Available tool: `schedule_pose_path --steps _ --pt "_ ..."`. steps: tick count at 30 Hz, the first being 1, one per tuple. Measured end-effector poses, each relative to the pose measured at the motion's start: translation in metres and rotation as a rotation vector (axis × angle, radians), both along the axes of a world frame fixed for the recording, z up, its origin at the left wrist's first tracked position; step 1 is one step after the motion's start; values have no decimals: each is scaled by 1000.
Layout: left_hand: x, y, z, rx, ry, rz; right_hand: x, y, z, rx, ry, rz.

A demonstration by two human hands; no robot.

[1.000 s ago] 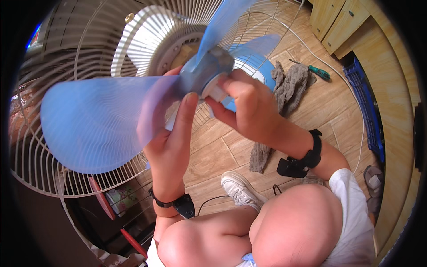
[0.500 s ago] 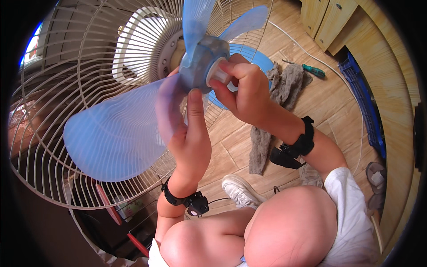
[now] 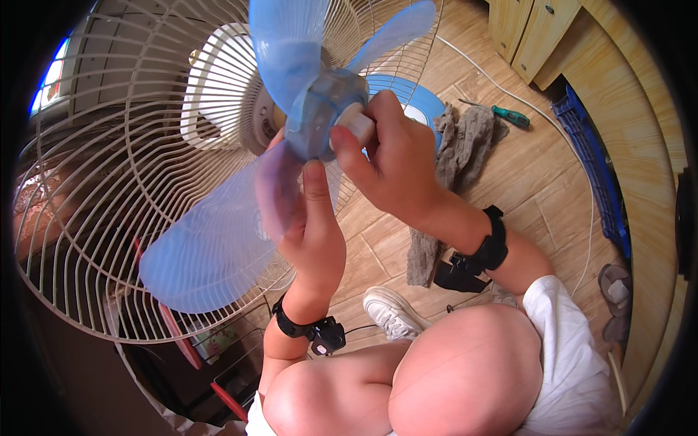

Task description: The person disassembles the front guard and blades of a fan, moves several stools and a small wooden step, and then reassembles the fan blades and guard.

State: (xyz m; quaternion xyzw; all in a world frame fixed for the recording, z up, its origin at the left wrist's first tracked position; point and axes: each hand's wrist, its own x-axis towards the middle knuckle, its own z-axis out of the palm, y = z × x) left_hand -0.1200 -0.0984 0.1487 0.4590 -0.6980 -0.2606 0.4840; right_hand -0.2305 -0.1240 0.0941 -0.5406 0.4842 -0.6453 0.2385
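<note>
Above a tiled wooden-look floor (image 3: 538, 182), the left hand (image 3: 313, 232) steadied the blue fan blade (image 3: 218, 240) by the hub while the right hand (image 3: 392, 167) pinched its white cap (image 3: 358, 123), before the wire grille (image 3: 109, 189).

Both arms raised: left hand (image 3: 314, 236) cupped upward, right hand (image 3: 389, 163) in fingertip grip.

Bright daylight fills the scene, warm on the wooden floor (image 3: 538, 182). The translucent blades (image 3: 211, 247) glow with light passing through them. A blue-white glare burns at the upper left edge. The lower left lies in deep shadow. Fisheye distortion bends the grille (image 3: 109, 182) wires and floorboards near the black rim. Focus is sharp at centre.
</note>
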Motion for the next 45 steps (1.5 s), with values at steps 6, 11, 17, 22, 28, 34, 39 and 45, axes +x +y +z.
schedule_pose_path --steps 6,11,17,22,28,34,39,45 --pt "-8 -1 -1 8 -13 66 0 -21 -7 -172 184 -235" --pt "-14 -5 4 -6 -76 69 -1 -37 -19 -325 216 -354" --pt "-10 -11 20 14 -190 -13 -7 -56 -29 -576 234 -441" --pt "-11 -11 28 51 -214 11 -9 -64 -29 -691 231 -491" --pt "-18 -12 28 82 -153 23 -17 -70 -21 -713 260 -534" --pt "-21 -17 46 186 -160 -26 -26 -76 -15 -821 334 -513" --pt "-27 -18 50 221 -186 40 -23 -75 -17 -791 328 -557" --pt "-37 -15 34 173 -104 73 -21 -74 -18 -699 312 -584"
